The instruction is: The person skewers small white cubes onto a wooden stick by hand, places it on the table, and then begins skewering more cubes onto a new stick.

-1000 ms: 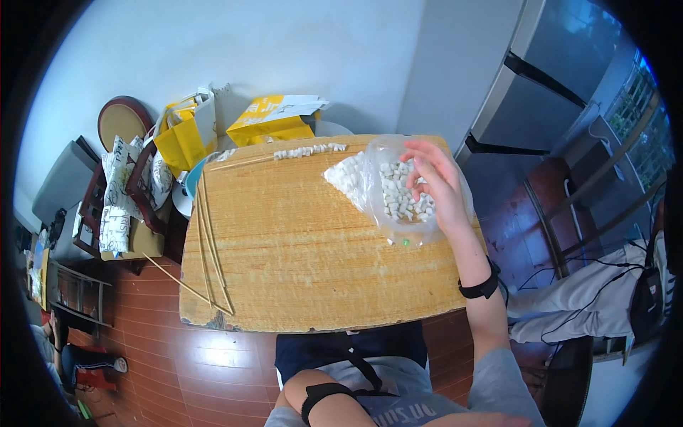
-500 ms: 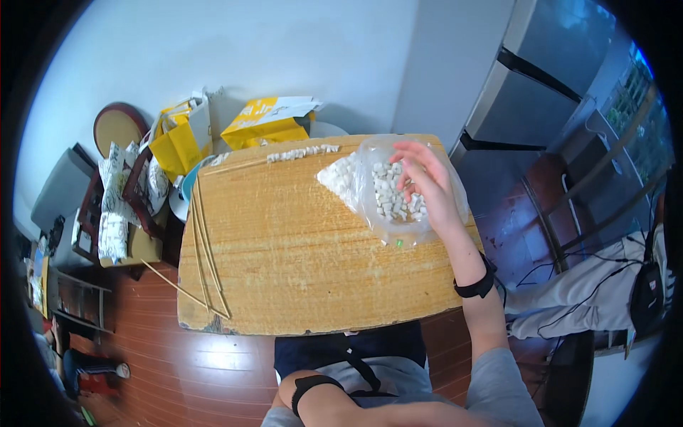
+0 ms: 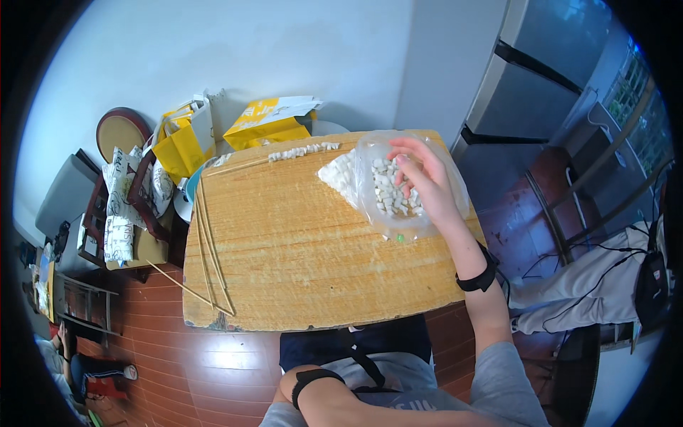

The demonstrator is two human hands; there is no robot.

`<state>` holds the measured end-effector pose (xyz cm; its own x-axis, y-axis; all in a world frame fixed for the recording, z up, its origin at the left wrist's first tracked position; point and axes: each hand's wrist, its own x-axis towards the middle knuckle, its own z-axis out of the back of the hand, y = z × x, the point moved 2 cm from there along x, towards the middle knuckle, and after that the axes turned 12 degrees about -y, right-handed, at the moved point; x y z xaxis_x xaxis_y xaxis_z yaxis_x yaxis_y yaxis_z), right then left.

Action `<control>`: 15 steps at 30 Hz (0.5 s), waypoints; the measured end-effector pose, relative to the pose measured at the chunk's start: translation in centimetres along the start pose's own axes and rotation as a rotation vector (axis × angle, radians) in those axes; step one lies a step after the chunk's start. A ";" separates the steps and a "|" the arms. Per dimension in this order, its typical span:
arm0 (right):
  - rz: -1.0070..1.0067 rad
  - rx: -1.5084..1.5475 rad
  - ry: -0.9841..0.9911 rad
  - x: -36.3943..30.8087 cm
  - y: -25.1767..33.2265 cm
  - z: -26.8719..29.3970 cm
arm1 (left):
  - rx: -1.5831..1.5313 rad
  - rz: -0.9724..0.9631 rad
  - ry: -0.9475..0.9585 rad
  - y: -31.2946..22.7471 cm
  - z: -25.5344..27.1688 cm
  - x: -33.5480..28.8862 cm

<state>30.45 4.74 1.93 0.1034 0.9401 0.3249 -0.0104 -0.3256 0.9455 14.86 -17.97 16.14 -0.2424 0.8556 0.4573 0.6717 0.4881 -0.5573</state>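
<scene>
R hand is inside a clear plastic bag of small white pieces, fingers curled narrow as if pinching some; whether anything's gripped I can't tell. L hand is out of frame, only the forearm w/ a black band shows at the near edge. Bag sits at far right of the wooden table. Step looks like picking pieces out. A row of white pieces runs along the far edge, thin sticks lie left; next move likely needs a clean lift out of the bag mouth.

A tan wood-grain worktop carries a clear plastic bag of white pieces. Beyond the worktop sit yellow paper bags. A black wristband circles the wrist beside the worktop.
</scene>
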 end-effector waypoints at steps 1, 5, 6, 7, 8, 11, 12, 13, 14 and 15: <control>-0.004 0.000 -0.001 -0.1 0.0 -0.2 | 0.028 0.036 0.026 -0.2 -0.3 -0.3; 0.329 -0.599 0.012 -0.6 0.0 -1.0 | 0.118 -0.167 -0.355 -0.2 -0.9 0.2; 0.384 -0.763 0.030 -0.8 -0.2 -0.7 | 0.116 -0.159 -0.352 -0.5 0.3 1.2; 0.378 -0.768 0.029 -0.9 -0.4 -0.6 | 0.096 -0.170 -0.206 -0.7 1.2 2.2; 0.391 -0.787 0.040 -0.9 -0.6 -0.5 | 0.075 -0.180 -0.060 -0.7 2.0 2.9; 0.372 -0.791 0.031 -1.0 -0.4 -0.9 | 0.013 -0.222 0.372 -1.5 3.2 4.4; 0.343 -0.781 -0.003 -0.9 -0.4 -0.8 | 0.008 -0.220 0.374 -1.6 3.6 5.0; 0.342 -0.786 -0.008 -0.7 -0.3 -0.6 | 0.028 -0.215 0.508 -1.6 3.7 5.3; 0.313 -0.747 -0.045 -0.5 -0.3 -0.3 | 0.048 -0.210 0.642 -1.5 3.7 5.4; 0.285 -0.706 -0.079 -0.3 -0.3 -0.1 | 0.122 -0.088 0.408 -1.8 3.2 4.2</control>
<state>30.30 4.53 1.52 0.0720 0.8109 0.5807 -0.6781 -0.3872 0.6248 10.40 -14.72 16.82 0.0179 0.6835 0.7297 0.5670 0.5942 -0.5705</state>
